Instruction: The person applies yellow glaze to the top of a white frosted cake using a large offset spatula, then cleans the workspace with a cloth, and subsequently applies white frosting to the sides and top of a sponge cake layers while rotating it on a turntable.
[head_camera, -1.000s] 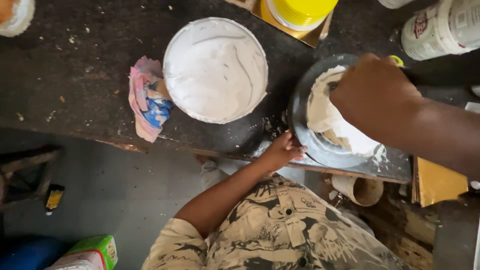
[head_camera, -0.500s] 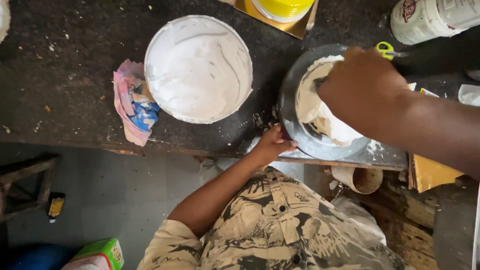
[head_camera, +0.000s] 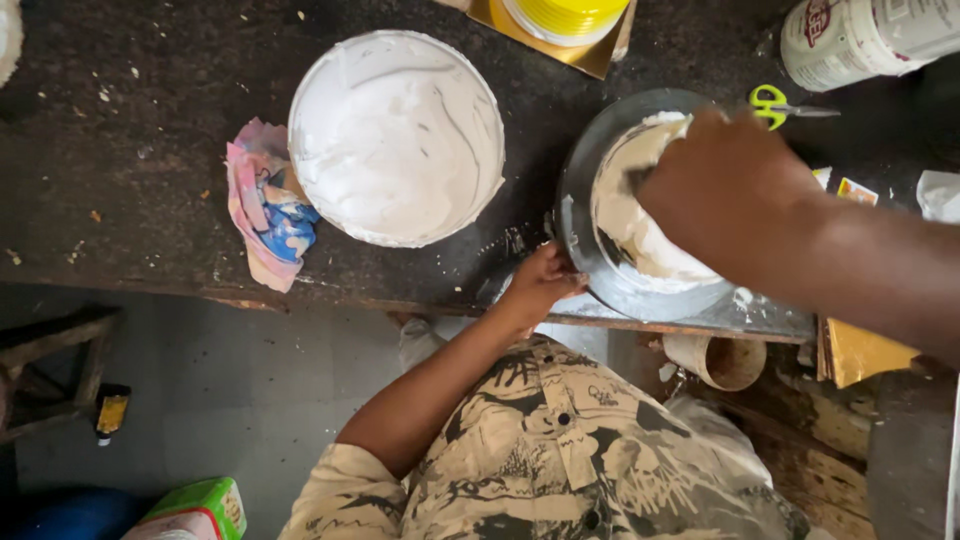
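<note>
Two hands at a dark worktop's near edge. Left hand (head_camera: 540, 285) rests fingertips against the rim of a grey metal turntable (head_camera: 600, 270), not clenched. Right hand (head_camera: 730, 190) covers the cream-coated cake (head_camera: 630, 225) on it; what it grasps cannot be told. Best worked with the rim steadied and strokes even. White frosting bowl (head_camera: 395, 135) mid-surface; crumpled cloth (head_camera: 265, 205) beside it. White cylindrical container, red label (head_camera: 860, 35), far right corner; yellow-lidded tub (head_camera: 565, 18), far edge.
</note>
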